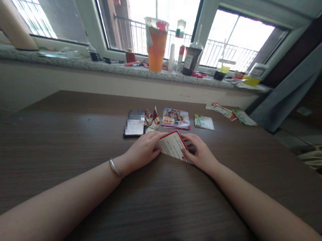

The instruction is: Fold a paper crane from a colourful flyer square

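A sheet of printed paper (172, 145), white with a red edge, is held between both hands just above the table, its shape a slanted, folded-looking triangle. My left hand (146, 146) grips its left corner between thumb and fingers, a silver bangle on the wrist. On the right side, my right hand (198, 152) pinches the sheet near its red edge. Beyond the hands lie a phone (134, 128), a crumpled folded paper piece (151, 120), a stack of colourful flyers (176, 118) and a small stack of green-and-white cards (204, 122).
Several paper strips (222, 111) and a green leaflet (244, 117) lie at the table's far right. Behind the brown table (69, 138), the granite windowsill (110, 67) carries an orange drink cup (156, 45), a dark drink cup (191, 59), bottles and pens. A grey curtain (288, 83) hangs at right.
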The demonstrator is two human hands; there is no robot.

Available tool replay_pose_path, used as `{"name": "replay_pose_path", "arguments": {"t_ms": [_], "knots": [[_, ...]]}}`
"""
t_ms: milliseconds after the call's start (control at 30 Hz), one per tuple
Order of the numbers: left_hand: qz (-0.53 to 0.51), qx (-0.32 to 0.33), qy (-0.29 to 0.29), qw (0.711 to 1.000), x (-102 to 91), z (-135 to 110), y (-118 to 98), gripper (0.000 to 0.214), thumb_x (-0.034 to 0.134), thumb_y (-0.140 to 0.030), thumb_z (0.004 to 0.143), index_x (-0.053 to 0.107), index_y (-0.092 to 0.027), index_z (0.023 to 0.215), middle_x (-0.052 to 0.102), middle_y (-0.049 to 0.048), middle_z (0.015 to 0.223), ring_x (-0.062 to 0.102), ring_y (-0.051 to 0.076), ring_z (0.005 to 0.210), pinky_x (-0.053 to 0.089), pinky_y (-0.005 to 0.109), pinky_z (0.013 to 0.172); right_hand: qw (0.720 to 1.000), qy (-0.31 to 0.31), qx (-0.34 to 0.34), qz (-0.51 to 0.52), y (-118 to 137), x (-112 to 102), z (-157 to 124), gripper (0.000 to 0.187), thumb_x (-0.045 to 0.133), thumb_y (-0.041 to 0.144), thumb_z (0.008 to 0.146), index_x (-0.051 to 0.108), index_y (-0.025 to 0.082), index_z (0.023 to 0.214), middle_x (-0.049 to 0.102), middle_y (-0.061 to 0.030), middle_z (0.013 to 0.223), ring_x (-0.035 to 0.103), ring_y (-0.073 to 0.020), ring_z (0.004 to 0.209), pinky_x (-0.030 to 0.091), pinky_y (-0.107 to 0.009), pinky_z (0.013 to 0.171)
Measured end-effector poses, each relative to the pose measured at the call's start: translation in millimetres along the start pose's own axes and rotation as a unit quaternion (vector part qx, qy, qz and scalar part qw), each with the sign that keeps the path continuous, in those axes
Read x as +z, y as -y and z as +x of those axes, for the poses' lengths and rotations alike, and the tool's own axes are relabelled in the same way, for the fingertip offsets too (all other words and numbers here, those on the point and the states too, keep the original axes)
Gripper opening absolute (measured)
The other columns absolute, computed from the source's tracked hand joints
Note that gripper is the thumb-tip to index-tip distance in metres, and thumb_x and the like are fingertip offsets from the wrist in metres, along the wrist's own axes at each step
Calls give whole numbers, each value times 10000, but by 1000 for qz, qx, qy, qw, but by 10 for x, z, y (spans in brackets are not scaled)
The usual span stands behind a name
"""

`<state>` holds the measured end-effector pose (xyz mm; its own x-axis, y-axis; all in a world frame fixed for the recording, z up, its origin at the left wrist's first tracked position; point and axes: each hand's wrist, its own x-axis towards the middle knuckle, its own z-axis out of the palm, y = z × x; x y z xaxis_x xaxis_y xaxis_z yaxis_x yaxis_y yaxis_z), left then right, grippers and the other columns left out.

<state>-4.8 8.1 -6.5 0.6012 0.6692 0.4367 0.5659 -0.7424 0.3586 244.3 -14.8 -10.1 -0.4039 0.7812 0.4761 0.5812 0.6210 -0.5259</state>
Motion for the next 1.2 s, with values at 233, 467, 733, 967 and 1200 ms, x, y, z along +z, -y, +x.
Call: {"name": "replay_pose_path", "arguments": {"t_ms": [233, 467, 733, 967, 1200], "knots": [[-12, -1, 11, 1000, -11, 13, -18, 657, 577, -93, 770, 368, -244, 1375, 526, 80, 1294, 493, 236, 1191, 416, 442, 1037, 995, 15, -39, -92, 54, -49, -8, 596, 547, 148, 811, 408, 258, 1380, 537, -87, 1309, 492, -234, 1217, 432, -463, 1042], [-4, -2, 8, 1000, 1, 29, -14, 622, 577, -88, 763, 407, -232, 1344, 555, 81, 1226, 524, 231, 1125, 442, 429, 997, 990, 9, -68, -123, 102, -78, -1, 561, 525, 142, 828, 436, 291, 1362, 535, -59, 1329, 487, -237, 1215, 429, -475, 1030], [-9, 1, 12, 1000, -15, 37, -8, 649, 590, -99, 761, 387, -245, 1360, 537, 74, 1279, 508, 226, 1172, 422, 418, 1023, 994, 11, -61, -92, 130, -76, 19, 518, 558, 127, 801, 486, 246, 1300, 612, -64, 1214, 538, -232, 1110, 458, -447, 982], [-22, 0, 12, 1000, 5, 55, -26, 637, 580, -113, 764, 383, -253, 1354, 517, 76, 1304, 490, 240, 1200, 412, 450, 1041, 998, 4, 9, -63, 96, -79, -8, 518, 551, 150, 827, 473, 279, 1322, 655, -57, 1098, 592, -213, 1018, 502, -413, 915], [-2, 14, -9, 1000, 5, 63, 1, 540, 575, -79, 758, 471, -214, 1270, 518, 86, 1246, 482, 227, 1173, 435, 415, 1023, 996, -4, -34, -77, 39, -98, 10, 319, 500, 140, 859, 603, 242, 1143, 672, -61, 1078, 615, -192, 1015, 509, -382, 917]]}}
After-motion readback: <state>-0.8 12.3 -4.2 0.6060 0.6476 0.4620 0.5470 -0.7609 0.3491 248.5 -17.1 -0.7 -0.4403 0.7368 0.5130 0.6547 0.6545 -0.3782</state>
